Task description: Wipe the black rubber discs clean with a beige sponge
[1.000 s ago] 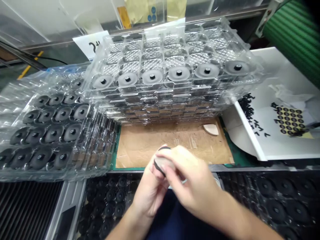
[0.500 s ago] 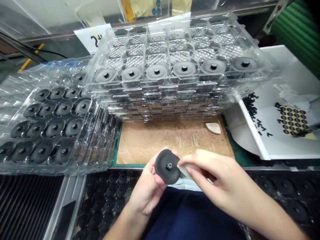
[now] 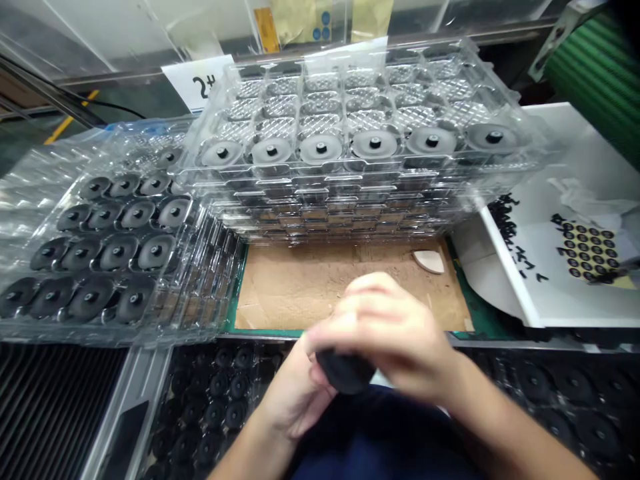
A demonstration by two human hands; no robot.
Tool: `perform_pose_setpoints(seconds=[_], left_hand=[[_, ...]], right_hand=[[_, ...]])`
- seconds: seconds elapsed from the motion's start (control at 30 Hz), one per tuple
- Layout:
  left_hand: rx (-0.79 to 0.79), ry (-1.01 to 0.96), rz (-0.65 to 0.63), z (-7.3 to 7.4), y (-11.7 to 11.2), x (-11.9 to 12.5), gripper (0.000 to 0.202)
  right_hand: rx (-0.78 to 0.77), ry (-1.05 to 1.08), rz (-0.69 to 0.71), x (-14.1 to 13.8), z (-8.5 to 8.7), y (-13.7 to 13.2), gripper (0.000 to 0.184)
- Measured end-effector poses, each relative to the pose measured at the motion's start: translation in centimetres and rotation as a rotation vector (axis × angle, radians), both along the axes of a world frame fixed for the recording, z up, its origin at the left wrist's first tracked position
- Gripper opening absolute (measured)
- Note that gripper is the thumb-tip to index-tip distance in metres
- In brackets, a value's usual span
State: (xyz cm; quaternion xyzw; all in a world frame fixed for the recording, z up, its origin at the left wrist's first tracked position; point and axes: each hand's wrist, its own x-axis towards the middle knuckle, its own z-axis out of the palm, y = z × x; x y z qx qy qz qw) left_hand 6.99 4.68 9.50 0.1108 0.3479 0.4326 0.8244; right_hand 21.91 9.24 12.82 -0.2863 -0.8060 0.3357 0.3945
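My left hand (image 3: 295, 390) grips a black round disc (image 3: 346, 373) by its edge, low in front of my dark blue clothing. The disc is tilted, and its central stub is hidden from me. Over its upper face lies my right hand (image 3: 395, 330), fingers bent and smeared by motion. The pale pad that this hand pinched a moment ago is covered by the fingers now. Beyond the hands, a pale wedge-shaped pad (image 3: 429, 261) rests on a sheet of cardboard (image 3: 285, 287).
Stacked clear trays (image 3: 320, 180) stand behind the cardboard, with a row of similar discs in the top one. More filled trays (image 3: 115, 250) stand at left. At right, a white bin (image 3: 560, 300) holds small black pieces and a sheet of round parts (image 3: 590, 250).
My right hand has moved left and up across the disc, covering its face and stub. The disc has tipped and sits slightly lower. The pale pad has gone out of sight under the fingers.
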Motion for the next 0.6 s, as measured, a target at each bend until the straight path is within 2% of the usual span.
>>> perform_pose_setpoints(seconds=[0.07,0.13,0.2,0.27,0.37,0.43,0.5,0.6], left_hand=[[0.041,-0.087,-0.03,-0.2,-0.1,-0.3,0.055],[0.056,-0.148,-0.038,-0.4,-0.3,-0.7,0.051],[0.047,-0.175,-0.032,-0.6,-0.2,-1.0,0.051],[0.022,-0.181,-0.003,-0.8,-0.1,-1.1,0.05],[-0.018,-0.148,0.067,-1.2,0.3,-1.1,0.045],[-0.04,-0.116,0.101,-1.5,0.4,-1.1,0.042],[-0.058,-0.107,0.114,-1.9,0.4,-1.2,0.041],[-0.075,-0.119,0.123,-2.3,0.6,-1.2,0.04]], right_hand=[[-0.331,0.007,-0.162,1.1,-1.7,0.8,0.024],[-0.656,-0.058,-0.267,2.3,-4.3,1.1,0.037],[-0.796,-0.146,-0.256,3.0,-7.5,0.6,0.046],[-0.74,-0.243,-0.33,3.2,-10.7,-0.7,0.034],[-0.678,-0.324,-0.423,3.0,-14.1,-3.3,0.032],[-0.673,-0.358,-0.423,3.0,-15.1,-4.8,0.037],[-0.661,-0.388,-0.428,3.1,-15.4,-5.5,0.046],[-0.635,-0.423,-0.456,3.6,-15.2,-4.9,0.04]])
